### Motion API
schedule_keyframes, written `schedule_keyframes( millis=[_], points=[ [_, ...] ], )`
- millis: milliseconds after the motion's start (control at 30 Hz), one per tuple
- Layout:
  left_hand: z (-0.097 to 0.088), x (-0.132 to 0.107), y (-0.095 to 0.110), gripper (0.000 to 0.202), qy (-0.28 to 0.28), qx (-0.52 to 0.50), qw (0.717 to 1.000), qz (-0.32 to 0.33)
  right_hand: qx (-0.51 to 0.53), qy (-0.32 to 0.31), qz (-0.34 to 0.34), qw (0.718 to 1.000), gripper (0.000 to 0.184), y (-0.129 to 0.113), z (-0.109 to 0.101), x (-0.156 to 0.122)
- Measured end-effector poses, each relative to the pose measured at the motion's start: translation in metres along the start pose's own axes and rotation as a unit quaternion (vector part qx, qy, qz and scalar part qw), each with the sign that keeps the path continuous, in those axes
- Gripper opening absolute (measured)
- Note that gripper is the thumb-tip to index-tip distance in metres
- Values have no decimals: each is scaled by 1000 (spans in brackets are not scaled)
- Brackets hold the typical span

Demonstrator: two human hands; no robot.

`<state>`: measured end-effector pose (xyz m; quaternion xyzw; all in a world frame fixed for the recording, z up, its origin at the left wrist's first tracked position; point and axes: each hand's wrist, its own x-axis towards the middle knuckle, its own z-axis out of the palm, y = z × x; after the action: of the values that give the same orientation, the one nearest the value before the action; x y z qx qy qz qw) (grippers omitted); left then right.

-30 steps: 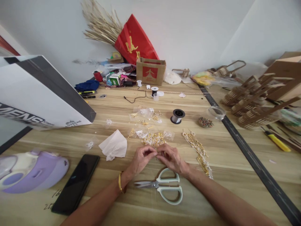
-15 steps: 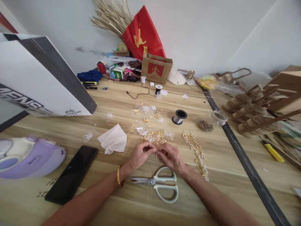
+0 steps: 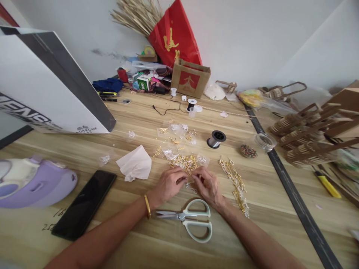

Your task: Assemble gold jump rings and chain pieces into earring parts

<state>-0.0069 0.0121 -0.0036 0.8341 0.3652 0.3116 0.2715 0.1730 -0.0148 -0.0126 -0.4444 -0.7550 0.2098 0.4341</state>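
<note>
My left hand [image 3: 170, 184] is closed, its fingertips pinched at the near edge of a pile of gold and silver beads [image 3: 183, 162]. My right hand [image 3: 208, 185] is also closed in a pinch, just across from the left fingertips. Whatever the fingers hold is too small to make out. Just below the fingertips shows a small ring [image 3: 195, 191] with silvery bits beside it; I cannot tell if it hangs or lies on the table. Scissors [image 3: 182, 216] with pale green handles lie between my forearms. Gold and silver beaded chains [image 3: 235, 183] lie right of my right hand.
A white tissue [image 3: 135, 164], a black phone [image 3: 85, 204] and a purple-and-white object [image 3: 53, 186] are at left. Beyond the pile stand a wire spool [image 3: 216, 139] and small bead packets [image 3: 175, 129]. Mixed beads [image 3: 248, 151] and small woven baskets [image 3: 300, 130] are at right.
The hands have drawn slightly apart at the fingertips, and the small ring below them now shows. The whole view has shifted a little.
</note>
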Motion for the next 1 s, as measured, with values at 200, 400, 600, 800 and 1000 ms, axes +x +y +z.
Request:
schedule_keyframes(
  millis=[200, 400, 600, 800, 1000],
  points=[
    [2, 0, 3, 15, -78, 158, 982, 64, -1, 9, 20, 1000, 9, 2, 1, 0],
    [3, 1, 3, 15, -85, 163, 981, 56, 4, 10, 18, 1000, 8, 4, 1, 0],
    [4, 1, 1, 17, -84, 172, 980, 55, 8, 7, 9, 1000, 9, 3, 1, 1],
    [4, 1, 0, 17, -73, 186, 978, 57, 15, 11, 8, 1000, 8, 4, 1, 1],
    [3, 1, -5, 12, -50, 149, 987, 36, 13, 5, 5, 1000, 8, 4, 1, 0]
  ],
)
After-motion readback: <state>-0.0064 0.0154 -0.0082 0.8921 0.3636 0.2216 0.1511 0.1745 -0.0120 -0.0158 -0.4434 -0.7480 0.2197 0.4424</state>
